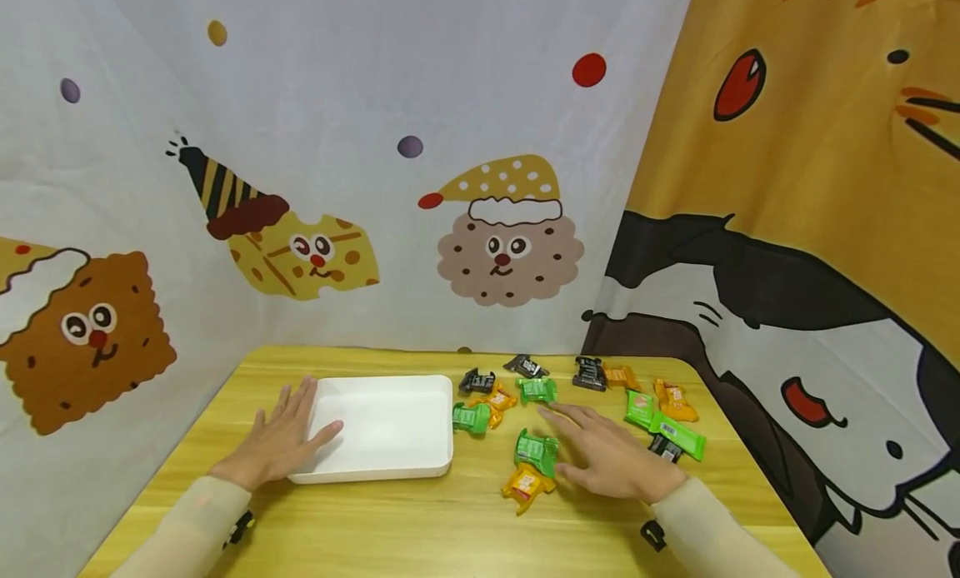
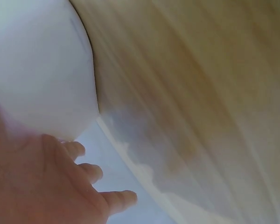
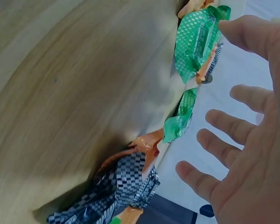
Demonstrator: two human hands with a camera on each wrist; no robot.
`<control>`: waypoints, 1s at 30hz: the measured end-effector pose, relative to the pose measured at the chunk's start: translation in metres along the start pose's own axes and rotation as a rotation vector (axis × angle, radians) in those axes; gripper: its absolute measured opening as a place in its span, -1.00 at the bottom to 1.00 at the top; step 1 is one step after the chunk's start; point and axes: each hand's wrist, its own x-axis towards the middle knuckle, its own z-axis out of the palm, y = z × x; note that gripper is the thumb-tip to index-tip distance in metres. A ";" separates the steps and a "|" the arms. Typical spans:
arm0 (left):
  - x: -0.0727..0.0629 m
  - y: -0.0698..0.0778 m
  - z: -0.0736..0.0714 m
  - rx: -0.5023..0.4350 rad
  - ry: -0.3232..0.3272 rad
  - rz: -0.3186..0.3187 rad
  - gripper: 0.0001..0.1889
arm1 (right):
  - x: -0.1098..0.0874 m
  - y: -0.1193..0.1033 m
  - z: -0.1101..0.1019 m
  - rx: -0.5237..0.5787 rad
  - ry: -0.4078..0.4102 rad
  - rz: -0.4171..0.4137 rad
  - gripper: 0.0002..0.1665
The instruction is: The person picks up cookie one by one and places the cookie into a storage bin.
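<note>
A shallow white tray sits on the left part of the table. My left hand lies along its left side with fingers spread, the thumb reaching over the rim. In the left wrist view the hand overlaps the edge of the tray. My right hand is among the wrapped candies, fingers extended and nothing held. Its thumb is beside a green-wrapped candy, which touches an orange one. Another green candy lies just beyond its fingertips. The right wrist view shows the palm and parted fingers.
Black candies, an orange one and a green one lie by the tray's right side. More green, orange and black packets are right of my right hand. A printed curtain hangs behind the wooden table.
</note>
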 end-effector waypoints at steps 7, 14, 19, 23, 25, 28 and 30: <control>-0.001 -0.008 -0.009 0.009 0.009 0.017 0.18 | 0.006 0.006 0.006 0.033 -0.027 -0.028 0.03; 0.000 -0.013 -0.010 0.038 0.026 0.035 0.16 | 0.011 -0.005 0.002 -0.009 -0.102 -0.018 -0.04; 0.002 -0.012 -0.005 0.049 0.022 0.041 0.14 | 0.017 -0.007 0.003 -0.018 -0.112 -0.039 -0.06; 0.004 -0.010 -0.002 0.045 0.017 0.042 0.14 | 0.022 -0.004 0.008 -0.039 -0.097 -0.074 -0.07; 0.004 -0.009 -0.001 0.047 0.021 0.042 0.14 | 0.025 -0.003 0.010 -0.045 -0.095 -0.088 -0.09; 0.006 -0.007 -0.001 0.052 0.031 0.047 0.13 | 0.028 -0.002 0.012 -0.045 -0.098 -0.091 -0.12; 0.007 -0.005 0.000 0.052 0.034 0.049 0.12 | 0.030 -0.002 0.012 -0.045 -0.096 -0.085 -0.14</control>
